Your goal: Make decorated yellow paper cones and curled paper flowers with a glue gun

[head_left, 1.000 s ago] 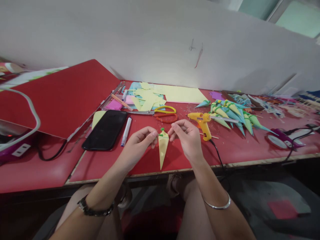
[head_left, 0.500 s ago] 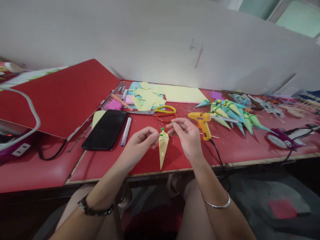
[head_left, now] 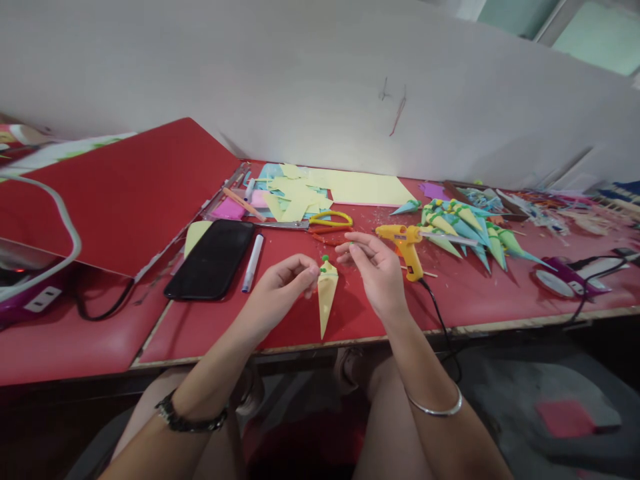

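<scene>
A small yellow paper cone (head_left: 327, 297) lies on the red table, its point toward me, with green pieces at its wide top end. My left hand (head_left: 287, 283) is beside the cone's upper left edge, thumb and fingers pinched together; whether it grips the cone is hidden. To the cone's upper right, my right hand (head_left: 373, 270) is raised with thumb and index finger pinched on a tiny green piece (head_left: 351, 245). A yellow glue gun (head_left: 407, 247) rests right of my right hand.
Left of my hands are a white marker (head_left: 253, 264) and a black phone (head_left: 210, 260). Scissors (head_left: 330, 219) and yellow paper scraps (head_left: 295, 193) lie behind them. Finished-looking cones (head_left: 465, 227) are piled at right. The glue gun's cord (head_left: 435, 305) hangs over the front edge.
My right hand has shifted slightly to the right, away from the cone, with the green piece. My left hand and the cone have hardly moved.
</scene>
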### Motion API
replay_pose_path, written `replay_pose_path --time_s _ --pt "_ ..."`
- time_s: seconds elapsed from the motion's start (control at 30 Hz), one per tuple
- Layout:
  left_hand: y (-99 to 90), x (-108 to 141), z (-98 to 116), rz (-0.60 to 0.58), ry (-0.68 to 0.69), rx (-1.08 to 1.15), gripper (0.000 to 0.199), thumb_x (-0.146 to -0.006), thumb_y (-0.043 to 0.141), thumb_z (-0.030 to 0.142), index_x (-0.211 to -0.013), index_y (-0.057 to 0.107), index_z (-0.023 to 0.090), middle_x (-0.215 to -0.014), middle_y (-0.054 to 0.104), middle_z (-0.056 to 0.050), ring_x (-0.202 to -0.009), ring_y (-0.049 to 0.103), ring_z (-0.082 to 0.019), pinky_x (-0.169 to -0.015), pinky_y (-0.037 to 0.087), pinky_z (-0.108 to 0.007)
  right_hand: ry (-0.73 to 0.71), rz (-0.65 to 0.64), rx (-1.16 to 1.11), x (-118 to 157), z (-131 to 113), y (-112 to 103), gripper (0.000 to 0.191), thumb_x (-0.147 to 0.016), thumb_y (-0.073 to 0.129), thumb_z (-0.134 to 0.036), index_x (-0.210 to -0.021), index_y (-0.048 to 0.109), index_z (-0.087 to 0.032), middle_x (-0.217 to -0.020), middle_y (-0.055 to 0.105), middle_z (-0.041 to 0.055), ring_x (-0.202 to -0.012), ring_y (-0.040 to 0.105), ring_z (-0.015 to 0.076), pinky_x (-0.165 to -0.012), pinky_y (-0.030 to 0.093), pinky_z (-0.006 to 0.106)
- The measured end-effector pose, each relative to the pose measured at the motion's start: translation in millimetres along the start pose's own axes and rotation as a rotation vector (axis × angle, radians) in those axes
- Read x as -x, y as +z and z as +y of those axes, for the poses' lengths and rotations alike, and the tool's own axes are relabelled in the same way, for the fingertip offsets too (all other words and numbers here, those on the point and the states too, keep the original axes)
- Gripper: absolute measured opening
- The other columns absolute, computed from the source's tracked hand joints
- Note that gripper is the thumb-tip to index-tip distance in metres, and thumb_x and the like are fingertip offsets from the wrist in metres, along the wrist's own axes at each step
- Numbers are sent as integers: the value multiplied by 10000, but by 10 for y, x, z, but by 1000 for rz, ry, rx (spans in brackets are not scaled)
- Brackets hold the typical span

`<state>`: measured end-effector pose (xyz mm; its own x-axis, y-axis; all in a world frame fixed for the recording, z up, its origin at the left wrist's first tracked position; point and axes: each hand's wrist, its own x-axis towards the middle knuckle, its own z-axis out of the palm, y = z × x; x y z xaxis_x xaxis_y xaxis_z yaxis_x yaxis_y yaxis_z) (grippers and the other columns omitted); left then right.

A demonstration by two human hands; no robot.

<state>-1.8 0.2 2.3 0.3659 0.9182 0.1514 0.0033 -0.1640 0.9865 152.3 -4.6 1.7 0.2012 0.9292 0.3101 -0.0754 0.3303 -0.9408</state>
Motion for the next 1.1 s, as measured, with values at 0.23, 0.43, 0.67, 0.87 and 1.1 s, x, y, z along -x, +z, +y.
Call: replay_pose_path --time_s 0.23,0.43,0.67,0.87,1.1 --pt "17 18 0 -66 51 -539 218 -797 489 332 -673 569 171 -656 600 9 -620 515 -132 -579 348 -218 -76 -49 256 -28 16 -96 60 -746 594 -234 -727 615 -181 -652 651 2 -619 623 133 -603 515 252" --pt "55 31 -67 -52 -28 -954 263 -792 501 427 -698 585 196 -623 603 -15 -549 519 -160 -493 264 -233 30 -156 275 -50 78 -163 135 -748 569 -188 -836 671 -183 -806 704 41 -756 665 168 -713 521 288" --pt "83 38 -71 -55 -101 -1092 281 -788 499 457 -677 551 204 -631 603 -19 -547 530 -171 -473 235 -233 -108 -291 503 -55 91 -172 123 -764 576 -193 -772 697 -177 -795 674 53 -756 629 165 -670 480 273" --pt "79 40 -80 -58 -96 -1092 290 -795 483 464 -686 555 206 -647 618 -26 -573 548 -179 -475 234 -236 -52 -275 480 -60 125 -173 130 -748 573 -157 -798 690 -184 -820 705 52 -776 648 177 -735 491 308" --pt "79 37 -96 -44 -86 -1074 279 -786 491 458 -696 573 207 -647 617 -28 -586 555 -179 -478 232 -240 -84 -305 457 -48 148 -130 73 -729 610 -184 -743 681 -189 -798 674 45 -766 632 176 -702 491 295"
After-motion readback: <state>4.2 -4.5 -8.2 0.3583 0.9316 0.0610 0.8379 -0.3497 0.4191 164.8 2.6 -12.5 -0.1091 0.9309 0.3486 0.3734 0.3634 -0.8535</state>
